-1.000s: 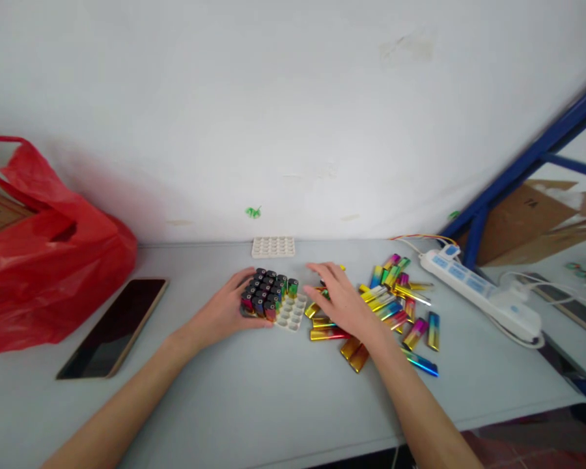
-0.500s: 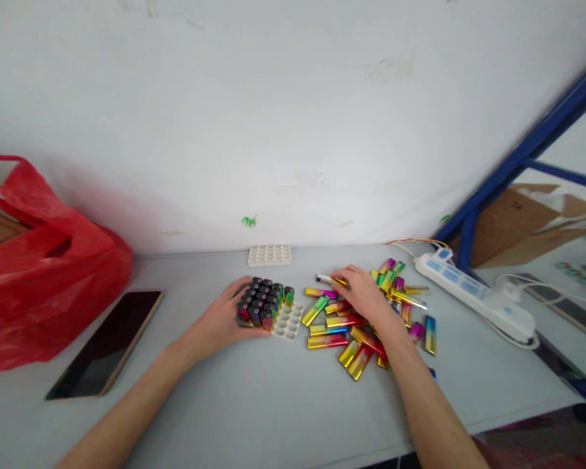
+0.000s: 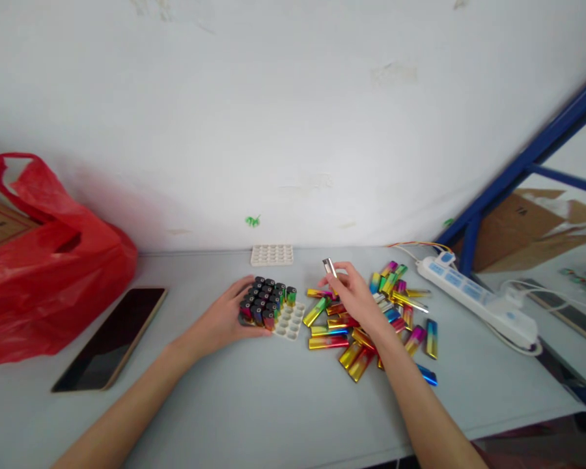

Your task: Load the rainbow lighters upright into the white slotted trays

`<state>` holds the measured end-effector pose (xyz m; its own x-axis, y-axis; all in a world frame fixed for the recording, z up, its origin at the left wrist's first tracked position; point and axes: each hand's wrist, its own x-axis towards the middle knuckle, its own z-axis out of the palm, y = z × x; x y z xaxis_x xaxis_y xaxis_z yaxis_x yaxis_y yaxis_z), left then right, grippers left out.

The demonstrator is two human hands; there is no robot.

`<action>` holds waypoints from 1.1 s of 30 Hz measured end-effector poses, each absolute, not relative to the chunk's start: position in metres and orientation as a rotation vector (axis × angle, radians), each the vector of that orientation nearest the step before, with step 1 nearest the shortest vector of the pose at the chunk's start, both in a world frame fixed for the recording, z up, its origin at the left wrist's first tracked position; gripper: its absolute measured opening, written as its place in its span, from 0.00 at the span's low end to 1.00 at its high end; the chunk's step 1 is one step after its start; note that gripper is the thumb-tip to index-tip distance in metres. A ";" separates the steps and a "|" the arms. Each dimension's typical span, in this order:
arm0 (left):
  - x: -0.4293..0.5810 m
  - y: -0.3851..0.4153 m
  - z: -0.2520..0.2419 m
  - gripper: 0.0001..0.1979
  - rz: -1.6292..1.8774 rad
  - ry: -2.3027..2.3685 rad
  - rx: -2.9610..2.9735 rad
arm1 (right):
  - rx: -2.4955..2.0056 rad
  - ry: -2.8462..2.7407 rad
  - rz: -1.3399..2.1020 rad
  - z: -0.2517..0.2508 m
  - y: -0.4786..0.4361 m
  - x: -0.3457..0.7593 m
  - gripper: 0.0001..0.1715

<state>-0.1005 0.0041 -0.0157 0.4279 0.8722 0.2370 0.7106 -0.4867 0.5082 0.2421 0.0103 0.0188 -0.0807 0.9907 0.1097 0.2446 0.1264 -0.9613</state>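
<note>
Just right of centre in the head view, pinched by right hand (image 3: 354,294) with fingers nearly closed: slim silver-ended stick (image 3: 329,266), beside glossy multicoloured metallic sticks (image 3: 329,342). Probably light, stiff, slippery; best gripped mid-length. Near frame centre, clasped by left hand (image 3: 223,318) with fingers wide: black-topped upright sticks (image 3: 260,298) in white pocketed plastic tray (image 3: 288,324).

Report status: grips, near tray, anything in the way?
Left grip around near tray. Right grip holding silver-tipped piece. Black-topped pieces fill its left part. Loose pile just right of tray, possible snag.
</note>
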 end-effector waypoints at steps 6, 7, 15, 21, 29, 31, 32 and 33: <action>-0.099 0.003 -0.014 0.51 0.674 1.387 2.328 | -0.937 -1.309 1.482 0.043 -0.005 0.218 0.32; -0.099 0.003 -0.013 0.50 0.671 1.384 2.335 | -0.931 -1.303 1.498 0.043 -0.006 0.215 0.30; -0.100 0.003 -0.016 0.46 0.685 1.360 2.416 | -1.177 -1.543 1.264 0.024 -0.007 0.198 0.30; -0.096 0.003 -0.018 0.46 0.709 1.384 2.397 | -1.314 -1.651 0.899 0.033 -0.015 0.190 0.36; -0.092 -0.001 -0.012 0.46 0.725 1.397 2.347 | -1.405 -1.655 0.787 0.033 -0.014 0.187 0.26; -0.091 -0.001 -0.011 0.47 0.727 1.395 2.337 | -1.414 -1.669 0.790 0.033 -0.015 0.186 0.25; -0.091 -0.001 -0.010 0.48 0.726 1.392 2.332 | -1.416 -1.679 0.793 0.034 -0.015 0.186 0.26; -0.091 -0.001 -0.010 0.48 0.722 1.387 2.329 | -1.414 -1.690 0.794 0.035 -0.016 0.185 0.27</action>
<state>-0.0907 -0.0008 -0.0101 0.3957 0.8830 0.2523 0.7133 -0.4686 0.5212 0.1852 -0.0157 0.0348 -0.0787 0.9824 0.1696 0.4966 0.1862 -0.8478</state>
